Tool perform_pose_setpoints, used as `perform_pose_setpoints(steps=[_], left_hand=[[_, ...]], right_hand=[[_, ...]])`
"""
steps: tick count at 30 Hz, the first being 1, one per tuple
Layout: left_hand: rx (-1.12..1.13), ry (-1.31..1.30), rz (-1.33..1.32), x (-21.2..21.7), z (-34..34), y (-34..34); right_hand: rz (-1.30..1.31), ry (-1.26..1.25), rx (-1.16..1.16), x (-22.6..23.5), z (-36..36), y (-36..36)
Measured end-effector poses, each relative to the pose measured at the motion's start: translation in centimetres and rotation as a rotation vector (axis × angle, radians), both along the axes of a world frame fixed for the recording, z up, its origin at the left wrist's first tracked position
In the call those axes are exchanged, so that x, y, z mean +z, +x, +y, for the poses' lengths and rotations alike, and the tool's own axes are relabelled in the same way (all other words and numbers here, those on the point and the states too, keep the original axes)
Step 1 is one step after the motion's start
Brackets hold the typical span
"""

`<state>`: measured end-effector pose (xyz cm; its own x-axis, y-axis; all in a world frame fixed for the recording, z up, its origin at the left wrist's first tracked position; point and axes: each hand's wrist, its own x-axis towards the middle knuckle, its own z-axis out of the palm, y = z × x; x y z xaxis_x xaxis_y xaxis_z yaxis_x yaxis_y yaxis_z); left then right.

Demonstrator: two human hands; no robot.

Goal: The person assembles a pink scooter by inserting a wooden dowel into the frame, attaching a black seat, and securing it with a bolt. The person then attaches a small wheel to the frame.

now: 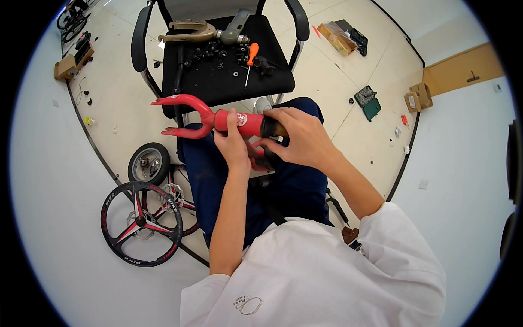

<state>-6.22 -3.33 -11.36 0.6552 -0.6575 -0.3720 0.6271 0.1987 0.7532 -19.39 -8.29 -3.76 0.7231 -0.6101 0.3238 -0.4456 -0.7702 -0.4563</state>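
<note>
White-sleeved forearms come up from the lower edge to a red painted metal bicycle fork (210,117), held level over the lap with its 2 blades pointing left, so the stem end is within reach. Left hand (233,143) is wrapped around the red tube, steadying it. Right hand (298,137) is curled over the black collar (271,127) at the stem end, fingers closed on it. Beyond, a black padded chair seat (218,82) serves as worktop, keeping an orange-handled screwdriver (250,57) and small black fittings close. 2 black spoked wheels (143,220) lie on the floor, left.

black chair (218,82) with orange screwdriver (251,55); spoked wheels (143,223) on floor.
</note>
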Motion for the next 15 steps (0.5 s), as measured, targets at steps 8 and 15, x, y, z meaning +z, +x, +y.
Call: perform_pose_setpoints(steps=[8,15], left_hand=[[0.061,0.003,0.003,-0.9,-0.2,0.5],[0.079,-0.011,0.025,-0.9,-0.2,0.8]], right_hand=[[-0.016,-0.308,0.121,-0.9,-0.1,0.7],[-0.113,-0.101,0.109,-1.9,-0.2,0.2]])
